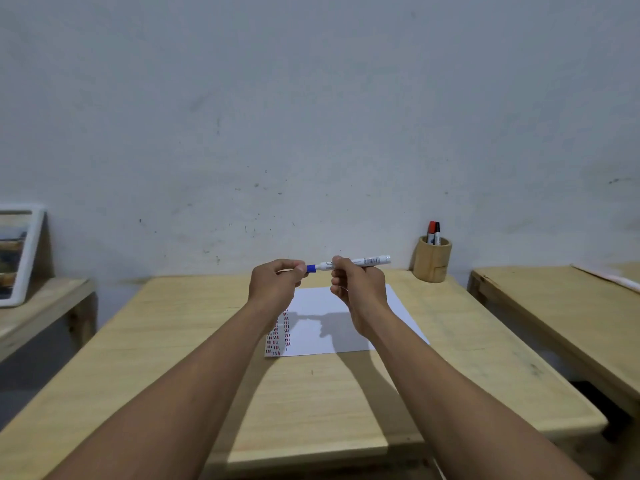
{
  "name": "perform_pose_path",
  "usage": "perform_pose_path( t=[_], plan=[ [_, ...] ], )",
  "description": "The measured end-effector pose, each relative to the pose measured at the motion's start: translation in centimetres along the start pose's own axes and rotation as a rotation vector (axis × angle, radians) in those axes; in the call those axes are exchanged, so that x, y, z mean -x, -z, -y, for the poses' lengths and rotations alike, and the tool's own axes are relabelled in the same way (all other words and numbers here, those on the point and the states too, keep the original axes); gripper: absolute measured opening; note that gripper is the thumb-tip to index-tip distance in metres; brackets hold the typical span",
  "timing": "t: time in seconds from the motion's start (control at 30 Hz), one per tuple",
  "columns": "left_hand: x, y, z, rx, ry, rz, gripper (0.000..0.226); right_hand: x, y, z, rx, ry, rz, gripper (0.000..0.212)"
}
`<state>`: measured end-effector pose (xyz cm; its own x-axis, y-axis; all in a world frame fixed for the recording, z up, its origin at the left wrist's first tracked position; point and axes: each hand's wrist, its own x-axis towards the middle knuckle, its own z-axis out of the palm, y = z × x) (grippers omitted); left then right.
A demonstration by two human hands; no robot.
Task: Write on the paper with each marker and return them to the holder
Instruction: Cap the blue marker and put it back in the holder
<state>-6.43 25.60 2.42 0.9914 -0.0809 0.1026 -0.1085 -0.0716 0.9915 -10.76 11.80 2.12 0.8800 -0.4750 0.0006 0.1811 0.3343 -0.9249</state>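
I hold a white marker with a blue cap (360, 262) level above the table, both hands raised over the paper. My right hand (356, 282) grips the white barrel near its middle. My left hand (277, 285) pinches the blue cap (311, 268) at the marker's left end. Below lies a white sheet of paper (346, 327) with rows of short red and dark strokes along its left edge. A round wooden holder (433, 259) stands at the table's back right, with a red-capped marker (431, 232) and a black-capped marker (437, 233) upright inside.
The light wooden table (173, 341) runs from the wall toward me. A second wooden table (554, 306) stands to the right across a gap. On a low surface at the left a white-framed picture (17, 254) leans on the wall.
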Motion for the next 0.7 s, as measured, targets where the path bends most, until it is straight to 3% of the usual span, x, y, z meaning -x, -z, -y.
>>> perform_pose_path(
  t=[0.4, 0.53, 0.57, 0.67, 0.7],
  plan=[
    [0.5, -2.9, -1.1, -0.047, -0.174, 0.011, 0.010, 0.0, 1.4, 1.6, -0.277, -0.203, -0.040, 0.019],
    [0.8, -4.3, -1.7, -0.089, -0.253, -0.019, 0.013, -0.7, 1.9, 1.5, -0.204, -0.063, -0.150, 0.098],
    [0.8, -4.7, -1.9, -0.109, -0.274, -0.030, 0.014, -0.6, 2.1, 1.6, -0.143, -0.040, -0.143, 0.097],
    [0.8, -6.2, -2.8, -0.193, -0.351, -0.068, 0.014, -0.2, 2.7, 2.5, 0.081, -0.017, -0.108, 0.036],
    [0.7, -6.7, -3.1, -0.223, -0.377, -0.085, 0.014, -0.4, 3.1, 2.7, 0.137, -0.006, -0.095, 0.028]
  ],
)
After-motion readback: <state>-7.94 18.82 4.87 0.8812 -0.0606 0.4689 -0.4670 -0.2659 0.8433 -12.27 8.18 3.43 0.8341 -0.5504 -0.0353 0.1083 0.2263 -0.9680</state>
